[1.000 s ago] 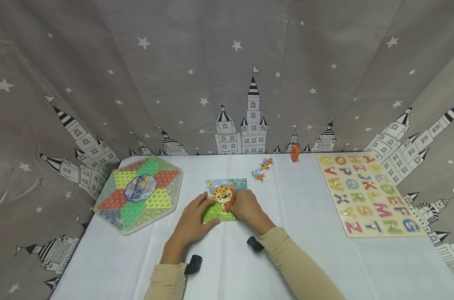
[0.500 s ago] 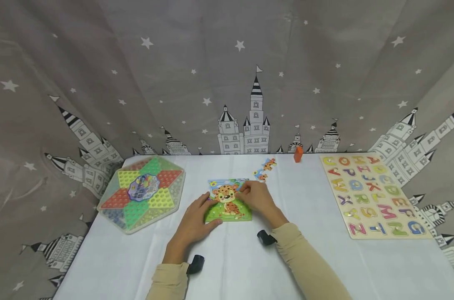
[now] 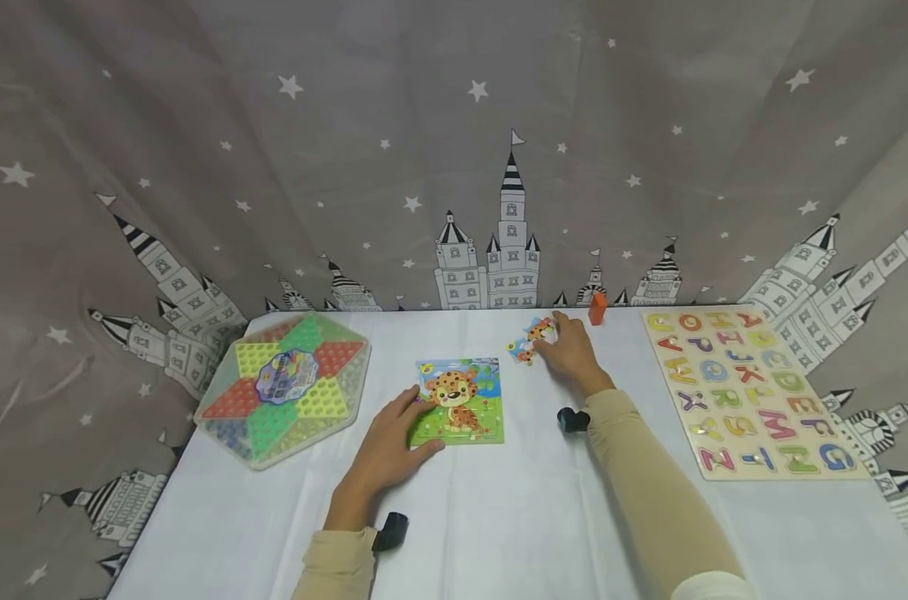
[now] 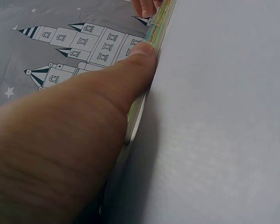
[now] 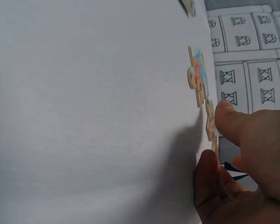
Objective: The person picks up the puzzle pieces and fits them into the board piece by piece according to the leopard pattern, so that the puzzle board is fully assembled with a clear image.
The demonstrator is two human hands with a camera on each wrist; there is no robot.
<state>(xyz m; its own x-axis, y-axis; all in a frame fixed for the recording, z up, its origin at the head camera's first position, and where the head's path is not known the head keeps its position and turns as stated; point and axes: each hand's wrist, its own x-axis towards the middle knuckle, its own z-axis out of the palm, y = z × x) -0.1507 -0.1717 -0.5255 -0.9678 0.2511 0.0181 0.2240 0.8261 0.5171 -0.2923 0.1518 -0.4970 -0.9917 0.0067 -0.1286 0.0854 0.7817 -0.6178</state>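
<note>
A leopard jigsaw puzzle board point(image 3: 457, 400) lies on the white table, mostly filled with pieces. My left hand point(image 3: 388, 437) grips its near-left corner, index finger along the left side and thumb on the near edge; the left wrist view has the thumb point(image 4: 142, 49) against that edge. Beyond the board's far-right corner lie loose puzzle pieces point(image 3: 524, 350) with leopard and blue parts. My right hand point(image 3: 574, 346) reaches over them. Its thumb and fingers stand apart around one loose piece point(image 5: 210, 121) in the right wrist view; whether they touch it is unclear.
A hexagonal Chinese checkers set point(image 3: 284, 387) sits at the left. On the right is a wooden alphabet board point(image 3: 749, 396). A small orange block point(image 3: 597, 309) stands near the back edge, close to my right hand. A grey castle-print curtain point(image 3: 454, 167) hangs behind the table.
My right hand has left the puzzle board and moved right and away from me, over to the loose pieces. The left hand stays at the board's corner.
</note>
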